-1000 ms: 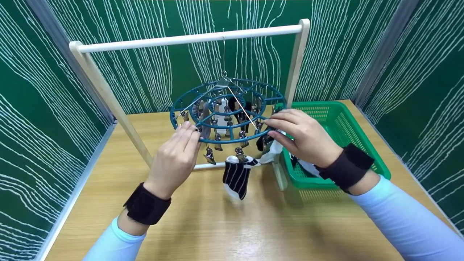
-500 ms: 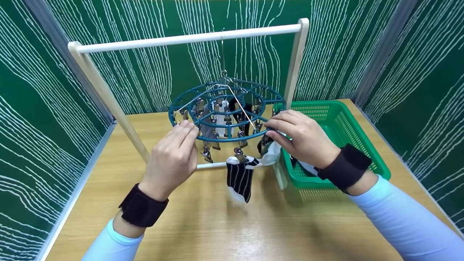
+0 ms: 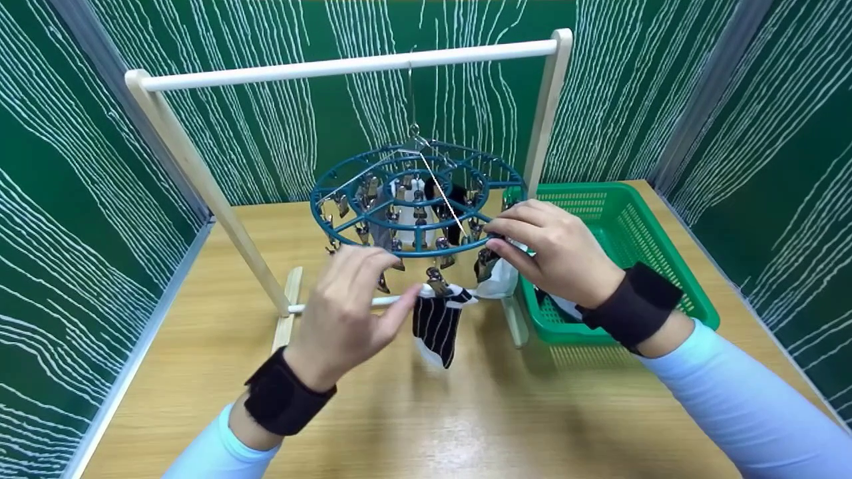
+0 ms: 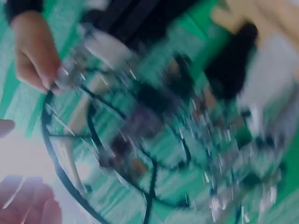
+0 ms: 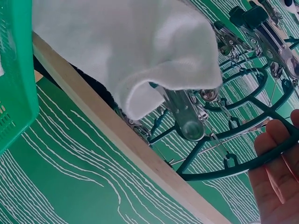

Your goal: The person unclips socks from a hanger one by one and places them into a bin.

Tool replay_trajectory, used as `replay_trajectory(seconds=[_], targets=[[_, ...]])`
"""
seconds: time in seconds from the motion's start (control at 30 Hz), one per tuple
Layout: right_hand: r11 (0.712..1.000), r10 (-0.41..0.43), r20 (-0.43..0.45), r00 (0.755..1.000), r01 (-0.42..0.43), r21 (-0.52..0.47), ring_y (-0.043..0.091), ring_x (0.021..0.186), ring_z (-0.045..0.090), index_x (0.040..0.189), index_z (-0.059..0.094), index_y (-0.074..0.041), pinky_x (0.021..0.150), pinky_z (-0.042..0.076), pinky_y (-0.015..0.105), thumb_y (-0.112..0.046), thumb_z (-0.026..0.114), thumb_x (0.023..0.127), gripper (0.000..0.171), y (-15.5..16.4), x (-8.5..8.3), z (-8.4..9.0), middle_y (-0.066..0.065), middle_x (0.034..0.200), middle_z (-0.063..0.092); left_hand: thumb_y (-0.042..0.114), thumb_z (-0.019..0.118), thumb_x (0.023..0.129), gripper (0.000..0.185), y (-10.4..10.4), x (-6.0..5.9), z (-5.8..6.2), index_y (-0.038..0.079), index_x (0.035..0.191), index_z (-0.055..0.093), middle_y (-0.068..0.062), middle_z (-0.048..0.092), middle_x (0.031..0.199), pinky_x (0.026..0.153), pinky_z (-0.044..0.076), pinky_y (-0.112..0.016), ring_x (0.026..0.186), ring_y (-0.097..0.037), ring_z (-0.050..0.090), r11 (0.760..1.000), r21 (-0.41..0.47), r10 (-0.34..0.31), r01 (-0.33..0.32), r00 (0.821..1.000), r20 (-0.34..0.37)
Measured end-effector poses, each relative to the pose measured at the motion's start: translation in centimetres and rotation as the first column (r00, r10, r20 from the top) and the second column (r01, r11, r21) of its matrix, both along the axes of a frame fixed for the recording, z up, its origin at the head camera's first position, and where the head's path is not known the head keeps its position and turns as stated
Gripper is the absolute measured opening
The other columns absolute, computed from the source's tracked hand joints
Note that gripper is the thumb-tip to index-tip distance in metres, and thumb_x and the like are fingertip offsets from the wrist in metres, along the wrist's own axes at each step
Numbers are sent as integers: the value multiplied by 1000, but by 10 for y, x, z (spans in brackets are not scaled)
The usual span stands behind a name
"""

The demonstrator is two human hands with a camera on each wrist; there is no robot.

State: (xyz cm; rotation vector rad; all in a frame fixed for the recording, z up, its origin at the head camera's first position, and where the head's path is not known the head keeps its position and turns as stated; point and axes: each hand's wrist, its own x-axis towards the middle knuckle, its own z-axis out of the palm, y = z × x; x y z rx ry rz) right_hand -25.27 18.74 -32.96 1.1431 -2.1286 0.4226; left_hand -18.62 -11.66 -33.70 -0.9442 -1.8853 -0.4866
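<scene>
A round teal clip hanger (image 3: pixel 419 253) hangs by its metal hook, with several metal clips below its rings. My right hand (image 3: pixel 552 246) pinches the rim at the right; in the right wrist view, fingers (image 5: pixel 271 163) lie against the ring. My left hand (image 3: pixel 346 309) is off the rim, thumb and fingers apart, its thumb tip right at the cuff of a black-and-white striped sock (image 3: pixel 436 329). A clip (image 3: pixel 437 283) holds that cuff. Beside it hangs a white sock (image 5: pixel 135 42), large in the right wrist view. The left wrist view is blurred.
A wooden rack with a white rail (image 3: pixel 333 68) carries the hanger. Dark and light socks hang at the back of it, including a black one (image 3: pixel 447 196). A green basket (image 3: pixel 599 336) with some socks inside stands at the right on the wooden table (image 3: pixel 426 426).
My left hand has let go of the rim and moved right and slightly down to the striped sock, thumb spreading from the fingers. The right hand stays at the rim; the hanger has barely shifted.
</scene>
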Motion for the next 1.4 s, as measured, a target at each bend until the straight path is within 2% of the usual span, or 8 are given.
replay_trajectory(seconds=[0.13,0.27,0.4,0.53,0.63,0.87,1.1,1.4], targets=[[1000,12,-13,1000,-12,2,31,93,69,113,80,-4,82,63,44,-15,79,100,17,0,0,2,14,104,78,13,90,88,28,10,4,-6,1,104,70,-10,76,94,81,64,-34,88,-25,73,999,20,-34,31,985,168],[1000,9,-13,1000,-9,2,31,93,69,113,80,-3,82,63,45,-16,80,100,18,-1,1,3,14,104,79,13,87,93,22,18,7,-9,0,105,74,-11,78,94,78,65,-36,86,-24,75,1000,25,-19,11,934,355],[1000,2,-10,1000,-2,2,32,93,69,113,81,-3,82,63,45,-17,81,99,19,-2,1,3,14,104,79,18,80,101,29,23,6,-10,-5,118,73,-15,79,104,82,65,-43,90,-26,75,1000,-3,24,-27,855,517],[1000,4,-8,1000,-4,-3,31,92,68,113,81,-3,82,63,44,-17,81,99,20,-3,1,3,14,103,79,20,69,108,36,26,-1,-8,-9,130,68,-18,77,109,87,62,-50,90,-30,71,999,-36,46,-30,740,671],[1000,9,-11,1000,-9,-8,31,93,68,113,81,-3,82,63,44,-18,80,100,19,-3,1,2,14,104,79,18,66,110,33,26,-8,-8,-7,131,69,-15,77,106,83,59,-46,84,-26,65,1000,-25,21,-4,682,731],[1000,9,-11,1000,-9,-6,32,96,70,113,81,-3,86,64,46,-19,79,101,20,-2,2,-2,15,105,79,17,72,106,19,24,-17,-10,0,111,77,-9,82,98,72,61,-35,78,-15,71,996,52,-84,68,650,755],[1000,16,-8,1000,-16,-12,33,103,73,116,81,-4,94,64,50,-17,80,100,20,1,5,-5,14,109,81,15,78,101,16,24,-21,-9,1,106,82,-12,84,96,75,66,-44,84,-22,80,995,79,-101,63,688,718],[994,-9,14,1000,10,-105,34,112,72,123,78,-2,99,63,52,-21,85,97,34,1,21,-4,16,117,79,14,78,101,13,24,-20,-6,1,105,82,-12,84,97,76,67,-43,85,-22,80,994,84,-104,62,692,714]])
